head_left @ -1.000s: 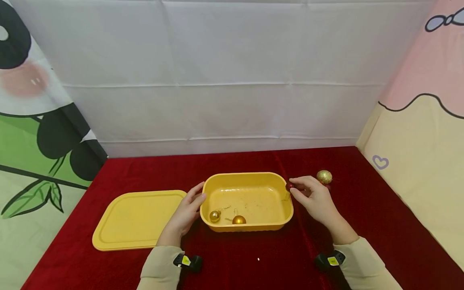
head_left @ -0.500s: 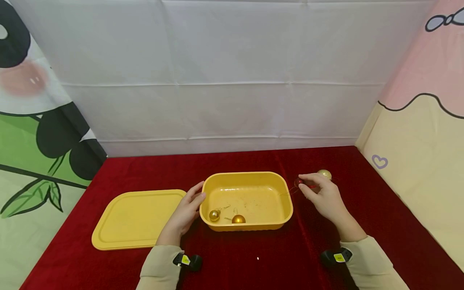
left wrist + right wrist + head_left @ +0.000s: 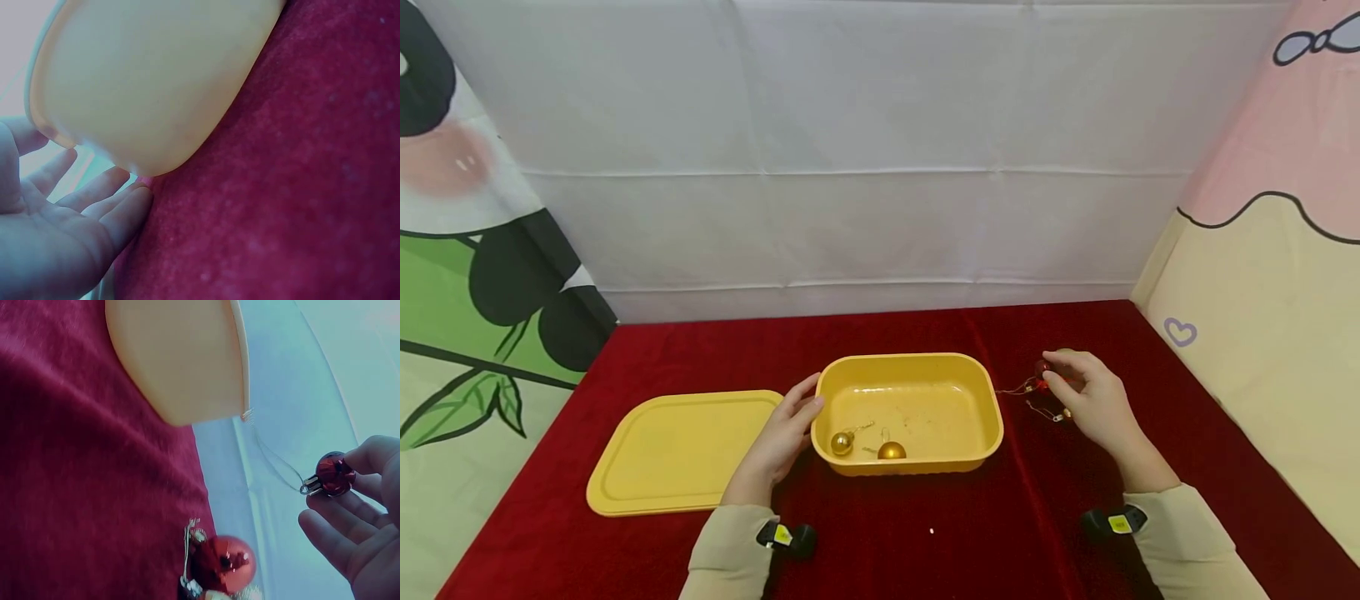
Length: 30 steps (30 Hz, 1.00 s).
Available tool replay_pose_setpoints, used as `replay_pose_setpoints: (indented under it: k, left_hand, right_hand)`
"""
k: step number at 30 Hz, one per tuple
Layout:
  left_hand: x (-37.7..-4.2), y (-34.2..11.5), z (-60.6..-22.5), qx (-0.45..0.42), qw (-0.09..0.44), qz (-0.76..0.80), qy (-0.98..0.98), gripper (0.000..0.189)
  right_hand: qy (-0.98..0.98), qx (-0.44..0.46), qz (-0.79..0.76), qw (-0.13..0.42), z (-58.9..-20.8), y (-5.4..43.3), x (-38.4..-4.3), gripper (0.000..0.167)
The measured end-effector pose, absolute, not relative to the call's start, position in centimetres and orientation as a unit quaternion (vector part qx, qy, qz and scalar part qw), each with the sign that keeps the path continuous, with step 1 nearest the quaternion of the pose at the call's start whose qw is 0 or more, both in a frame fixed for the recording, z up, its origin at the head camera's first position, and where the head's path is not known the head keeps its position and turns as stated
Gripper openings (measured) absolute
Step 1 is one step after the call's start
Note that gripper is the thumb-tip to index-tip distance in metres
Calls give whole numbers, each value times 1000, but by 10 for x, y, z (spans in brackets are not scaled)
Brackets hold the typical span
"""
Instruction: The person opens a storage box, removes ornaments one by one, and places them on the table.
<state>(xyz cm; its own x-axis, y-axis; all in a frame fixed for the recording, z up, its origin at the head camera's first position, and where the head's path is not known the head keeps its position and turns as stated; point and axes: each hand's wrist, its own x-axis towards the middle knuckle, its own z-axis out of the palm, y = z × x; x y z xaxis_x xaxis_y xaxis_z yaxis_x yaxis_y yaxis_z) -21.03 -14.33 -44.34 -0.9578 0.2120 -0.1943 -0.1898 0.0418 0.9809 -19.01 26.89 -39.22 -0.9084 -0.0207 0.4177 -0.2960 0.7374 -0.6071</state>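
Where the left hand [image 3: 778, 442] rests: against the yellow box [image 3: 917, 404], grip wide.
Right hand [image 3: 1097, 408]: grip pinching a red ball [image 3: 330, 472].

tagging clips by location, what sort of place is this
Probably a staged tabletop filming set rather than a lived-in room: creased white backdrop sheet, panda-like cartoon print at one side, velvety red tablecloth.
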Motion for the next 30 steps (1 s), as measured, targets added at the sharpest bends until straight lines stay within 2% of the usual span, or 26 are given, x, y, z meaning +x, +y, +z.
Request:
replay_pose_setpoints:
  k: [30]
  left_hand:
    - [-211,-145,-445,14,150,687,711,52]
  right_hand:
    - [-931,-6,331,152,-411,321,-194,30]
